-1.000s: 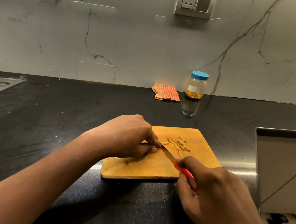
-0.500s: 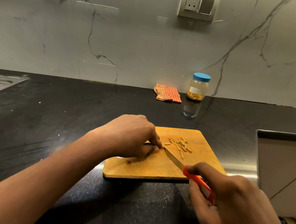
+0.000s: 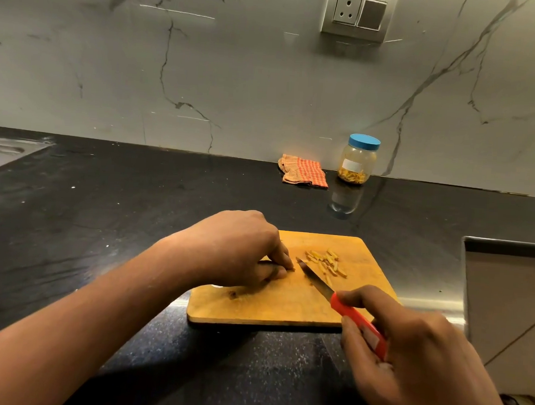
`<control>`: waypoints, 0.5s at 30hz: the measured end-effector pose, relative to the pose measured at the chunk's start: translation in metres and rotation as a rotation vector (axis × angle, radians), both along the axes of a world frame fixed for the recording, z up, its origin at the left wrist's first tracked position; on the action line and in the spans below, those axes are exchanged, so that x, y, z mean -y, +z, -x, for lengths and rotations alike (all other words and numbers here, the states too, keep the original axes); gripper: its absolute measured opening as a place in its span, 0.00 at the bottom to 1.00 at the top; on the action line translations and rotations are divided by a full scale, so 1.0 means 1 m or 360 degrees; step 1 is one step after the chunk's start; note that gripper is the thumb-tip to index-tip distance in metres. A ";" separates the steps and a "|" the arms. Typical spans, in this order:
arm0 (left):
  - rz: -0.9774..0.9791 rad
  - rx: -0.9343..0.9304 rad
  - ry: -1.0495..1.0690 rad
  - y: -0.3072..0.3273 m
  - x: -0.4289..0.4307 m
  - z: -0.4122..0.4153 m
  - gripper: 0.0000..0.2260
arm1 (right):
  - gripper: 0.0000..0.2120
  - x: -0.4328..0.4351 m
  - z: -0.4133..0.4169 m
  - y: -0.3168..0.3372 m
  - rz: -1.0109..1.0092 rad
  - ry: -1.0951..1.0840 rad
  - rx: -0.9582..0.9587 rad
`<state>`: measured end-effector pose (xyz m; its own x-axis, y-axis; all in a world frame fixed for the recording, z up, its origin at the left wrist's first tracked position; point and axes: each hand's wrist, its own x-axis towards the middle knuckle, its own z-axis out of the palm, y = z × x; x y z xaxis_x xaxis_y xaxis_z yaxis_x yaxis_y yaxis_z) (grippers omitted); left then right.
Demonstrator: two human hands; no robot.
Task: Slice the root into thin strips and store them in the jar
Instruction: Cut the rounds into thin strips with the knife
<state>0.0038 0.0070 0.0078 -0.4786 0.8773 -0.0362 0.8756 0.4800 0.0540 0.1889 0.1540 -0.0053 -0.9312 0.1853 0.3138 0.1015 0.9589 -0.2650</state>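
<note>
Left hand (image 3: 241,251): lies on the left part of the board, knuckles up, fingers curled down and pinching the root against the wood.
Root: almost wholly hidden under those fingertips; its shape cannot be made out.
Right hand (image 3: 413,361): wrapped round the knife's red handle, forefinger along the top.
Knife (image 3: 316,282): blade slants up and left over the board, tip just beside the left fingertips; whether the edge touches the wood cannot be told.
Cut strips (image 3: 326,262): a loose yellow scatter on the board, right of the blade tip.
Cutting board (image 3: 269,310): wooden, flat on the counter's near part.
Jar (image 3: 358,159): upright at the back by the wall, blue lid on, yellow strips in its bottom, well apart from the board.
Cloth (image 3: 304,170): checked orange, crumpled, just left of the jar.
Counter (image 3: 102,223): dark speckled stone.
Wall socket (image 3: 357,15): above the jar, on the marble wall.
</note>
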 end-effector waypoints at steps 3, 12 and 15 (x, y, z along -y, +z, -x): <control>0.0009 -0.0003 -0.0001 0.000 -0.001 0.001 0.14 | 0.17 0.000 -0.001 -0.002 0.0009 0.0023 -0.0004; -0.0018 -0.0009 -0.0005 -0.001 0.001 0.000 0.14 | 0.19 0.003 0.003 -0.005 0.0062 0.0077 0.0034; -0.0024 0.0004 0.0000 -0.002 0.001 0.002 0.14 | 0.16 0.001 0.002 -0.005 0.0021 0.0058 0.0004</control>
<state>0.0014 0.0059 0.0058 -0.4788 0.8776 -0.0240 0.8753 0.4793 0.0634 0.1865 0.1527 -0.0106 -0.9382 0.1553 0.3092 0.0673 0.9584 -0.2772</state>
